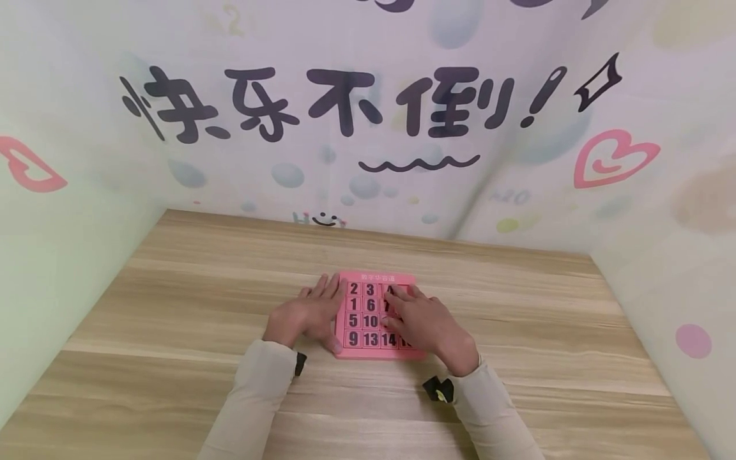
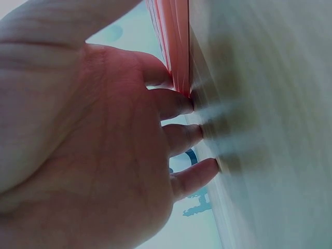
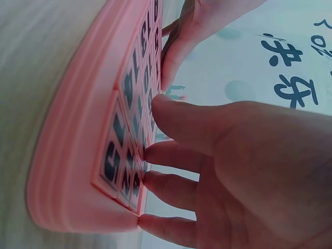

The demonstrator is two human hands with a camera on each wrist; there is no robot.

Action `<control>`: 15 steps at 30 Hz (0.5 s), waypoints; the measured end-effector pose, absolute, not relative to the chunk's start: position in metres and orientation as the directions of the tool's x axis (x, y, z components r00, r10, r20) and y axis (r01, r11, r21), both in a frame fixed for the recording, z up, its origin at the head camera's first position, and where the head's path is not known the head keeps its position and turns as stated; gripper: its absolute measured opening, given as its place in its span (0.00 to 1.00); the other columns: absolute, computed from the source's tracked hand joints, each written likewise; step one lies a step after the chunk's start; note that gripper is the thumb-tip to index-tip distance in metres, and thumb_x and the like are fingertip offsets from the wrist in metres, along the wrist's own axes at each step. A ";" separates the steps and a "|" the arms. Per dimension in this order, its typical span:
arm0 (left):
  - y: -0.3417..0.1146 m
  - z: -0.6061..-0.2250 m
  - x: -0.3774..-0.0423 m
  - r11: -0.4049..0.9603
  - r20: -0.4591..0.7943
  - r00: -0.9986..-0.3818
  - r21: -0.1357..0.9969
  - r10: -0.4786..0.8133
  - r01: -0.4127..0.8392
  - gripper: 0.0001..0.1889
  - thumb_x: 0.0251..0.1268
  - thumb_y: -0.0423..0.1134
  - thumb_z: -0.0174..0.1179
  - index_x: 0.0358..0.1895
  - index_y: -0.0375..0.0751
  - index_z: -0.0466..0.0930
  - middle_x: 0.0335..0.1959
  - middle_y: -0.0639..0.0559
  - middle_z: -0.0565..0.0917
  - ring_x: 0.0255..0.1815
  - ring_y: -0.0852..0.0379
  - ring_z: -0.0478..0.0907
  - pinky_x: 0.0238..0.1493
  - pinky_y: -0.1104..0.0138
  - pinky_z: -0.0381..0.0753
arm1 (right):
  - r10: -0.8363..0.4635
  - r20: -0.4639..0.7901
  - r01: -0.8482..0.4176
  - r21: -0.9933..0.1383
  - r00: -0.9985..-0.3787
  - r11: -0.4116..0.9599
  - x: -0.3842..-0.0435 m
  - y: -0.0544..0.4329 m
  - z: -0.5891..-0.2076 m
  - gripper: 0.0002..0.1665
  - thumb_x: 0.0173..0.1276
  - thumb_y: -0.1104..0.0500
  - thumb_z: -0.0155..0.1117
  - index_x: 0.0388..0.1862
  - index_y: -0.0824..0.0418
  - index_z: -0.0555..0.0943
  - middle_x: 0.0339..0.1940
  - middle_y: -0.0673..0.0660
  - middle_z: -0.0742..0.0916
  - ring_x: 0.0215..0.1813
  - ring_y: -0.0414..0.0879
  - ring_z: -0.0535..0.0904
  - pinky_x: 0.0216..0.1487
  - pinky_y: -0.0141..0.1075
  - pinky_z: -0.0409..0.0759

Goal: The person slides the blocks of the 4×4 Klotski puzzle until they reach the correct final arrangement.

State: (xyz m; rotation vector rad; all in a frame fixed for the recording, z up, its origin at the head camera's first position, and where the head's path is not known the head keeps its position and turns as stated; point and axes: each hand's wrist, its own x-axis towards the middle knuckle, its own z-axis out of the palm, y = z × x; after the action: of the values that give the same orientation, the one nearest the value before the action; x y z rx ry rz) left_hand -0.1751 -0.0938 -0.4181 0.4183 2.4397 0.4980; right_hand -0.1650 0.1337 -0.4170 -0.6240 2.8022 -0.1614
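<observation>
A pink number sliding puzzle point(image 1: 362, 313) lies flat on the table, its white tiles printed with dark numbers. Along its left edge rests my left hand point(image 1: 310, 313), thumb near the lower corner and fingers near the upper one. In the left wrist view, the fingertips point(image 2: 193, 134) stand on the tabletop, some beside the puzzle's side. My right hand point(image 1: 428, 322) reaches over the right half, hiding several tiles. In the right wrist view, its thumb point(image 3: 181, 111) and fingers point(image 3: 168, 184) touch the tiles, and one fingertip meets the pink rim.
The wood-grain table point(image 1: 190, 306) extends around the puzzle. A pale printed backdrop point(image 1: 276, 198) with dark lettering and hearts rises behind and along both sides. Black wrist straps point(image 1: 438, 388) show at the cuffs of light sleeves point(image 1: 253, 383).
</observation>
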 end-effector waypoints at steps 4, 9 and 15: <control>-0.093 -0.418 -0.176 0.879 -0.499 -0.767 0.442 0.404 0.176 0.68 0.45 0.49 0.78 0.80 0.40 0.33 0.82 0.44 0.30 0.81 0.45 0.23 0.81 0.48 0.33 | -0.430 -0.235 -0.400 -0.166 -0.872 0.902 -0.165 0.134 -0.417 0.33 0.77 0.43 0.53 0.75 0.55 0.68 0.78 0.58 0.67 0.78 0.62 0.58 0.70 0.62 0.67; -0.092 -0.418 -0.176 0.880 -0.498 -0.768 0.441 0.403 0.176 0.68 0.45 0.49 0.78 0.80 0.40 0.33 0.82 0.44 0.29 0.81 0.45 0.23 0.81 0.48 0.33 | -0.431 -0.231 -0.401 -0.165 -0.872 0.901 -0.166 0.135 -0.416 0.32 0.77 0.44 0.52 0.74 0.56 0.69 0.77 0.58 0.68 0.78 0.62 0.59 0.69 0.62 0.69; -0.093 -0.417 -0.175 0.878 -0.496 -0.768 0.444 0.406 0.178 0.68 0.45 0.49 0.78 0.80 0.39 0.33 0.82 0.44 0.30 0.81 0.44 0.24 0.81 0.47 0.33 | -0.435 -0.222 -0.408 -0.160 -0.872 0.899 -0.167 0.137 -0.417 0.32 0.77 0.43 0.53 0.74 0.56 0.70 0.77 0.58 0.69 0.77 0.61 0.60 0.69 0.61 0.70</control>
State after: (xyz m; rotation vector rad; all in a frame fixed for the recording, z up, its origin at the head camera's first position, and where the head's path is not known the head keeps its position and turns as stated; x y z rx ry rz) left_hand -0.1750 -0.0928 -0.4173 0.4205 2.4425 0.5013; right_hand -0.1665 0.1370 -0.4165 -0.6345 2.8113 -0.1569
